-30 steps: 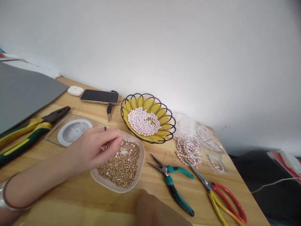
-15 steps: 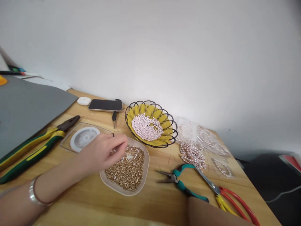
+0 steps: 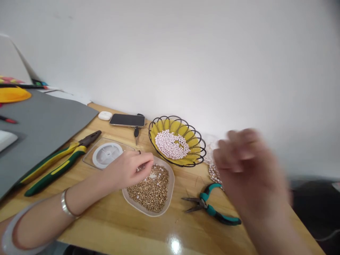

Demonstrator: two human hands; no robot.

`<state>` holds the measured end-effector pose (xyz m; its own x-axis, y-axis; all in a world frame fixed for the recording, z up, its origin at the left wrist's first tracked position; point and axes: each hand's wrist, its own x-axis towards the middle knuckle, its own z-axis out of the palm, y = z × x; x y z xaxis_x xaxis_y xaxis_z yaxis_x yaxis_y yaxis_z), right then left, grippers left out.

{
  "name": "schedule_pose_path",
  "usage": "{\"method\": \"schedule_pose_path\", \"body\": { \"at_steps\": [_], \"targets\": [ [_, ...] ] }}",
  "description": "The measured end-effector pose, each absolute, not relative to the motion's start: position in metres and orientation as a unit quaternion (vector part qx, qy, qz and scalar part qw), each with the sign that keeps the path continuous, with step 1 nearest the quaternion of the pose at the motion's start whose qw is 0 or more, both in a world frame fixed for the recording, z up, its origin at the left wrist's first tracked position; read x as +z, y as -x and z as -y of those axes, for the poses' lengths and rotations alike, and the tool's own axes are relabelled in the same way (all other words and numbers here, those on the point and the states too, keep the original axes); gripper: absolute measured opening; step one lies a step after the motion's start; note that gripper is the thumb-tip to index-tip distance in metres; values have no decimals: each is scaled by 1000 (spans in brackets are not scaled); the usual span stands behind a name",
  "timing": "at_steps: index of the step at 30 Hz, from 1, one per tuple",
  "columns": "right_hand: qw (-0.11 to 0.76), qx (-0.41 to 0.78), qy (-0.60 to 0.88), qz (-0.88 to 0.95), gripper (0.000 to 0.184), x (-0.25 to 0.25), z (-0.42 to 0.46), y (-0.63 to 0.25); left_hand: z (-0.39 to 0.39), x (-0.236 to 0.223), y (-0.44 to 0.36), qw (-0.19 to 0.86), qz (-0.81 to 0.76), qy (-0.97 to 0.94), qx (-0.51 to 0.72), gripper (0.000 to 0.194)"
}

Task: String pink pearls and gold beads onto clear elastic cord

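My left hand [image 3: 124,170] is closed in a pinch above the left side of a pale tray [image 3: 172,184] of small gold beads [image 3: 148,193], with a few pearl-like beads among them. What its fingertips hold, if anything, is too small to make out. On the right, my right hand [image 3: 249,166] is raised well above the table and blurred by motion. Its fingers are curled in, and I cannot make out anything between them. Below and left of it lie teal-handled pliers [image 3: 204,204]. Partly hidden behind it is a heap of pink pearl strands [image 3: 213,173].
A black wire basket with yellow lining [image 3: 195,143] holds pink beads [image 3: 171,145]. Farther left are a phone [image 3: 127,120], a white case [image 3: 105,115], a white spool [image 3: 106,156] and large green-yellow pliers [image 3: 62,164]. A grey mat [image 3: 53,117] covers the table's left side.
My right hand has come up into view at the right, where only the forearm showed, and now covers the scissors and most strands. The left hand keeps its pinch over the tray. The view has shifted left.
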<state>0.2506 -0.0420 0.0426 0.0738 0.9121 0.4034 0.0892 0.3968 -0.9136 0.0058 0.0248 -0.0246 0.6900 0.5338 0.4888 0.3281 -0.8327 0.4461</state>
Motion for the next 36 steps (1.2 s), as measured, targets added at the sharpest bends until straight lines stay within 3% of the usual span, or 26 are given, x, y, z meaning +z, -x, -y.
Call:
{"method": "schedule_pose_path", "body": {
  "at_steps": [3,6,13,20,36],
  "targets": [
    [584,443,391,556,18,15,43,-221,-22,-24,-6,185,-228,-902,317,23],
    [546,452,406,577,13,-12,51,-202,-19,-24,-6,195,-203,-901,329,22],
    [556,469,435,531,18,-47,67,-194,-13,-31,-7,188,-165,-906,342,19],
    [563,516,421,489,23,-55,68,-194,-6,-30,-7,194,-158,-925,286,18],
    [548,580,407,444,24,-51,69,-197,-1,-28,-14,179,-162,-917,319,26]
  ]
}}
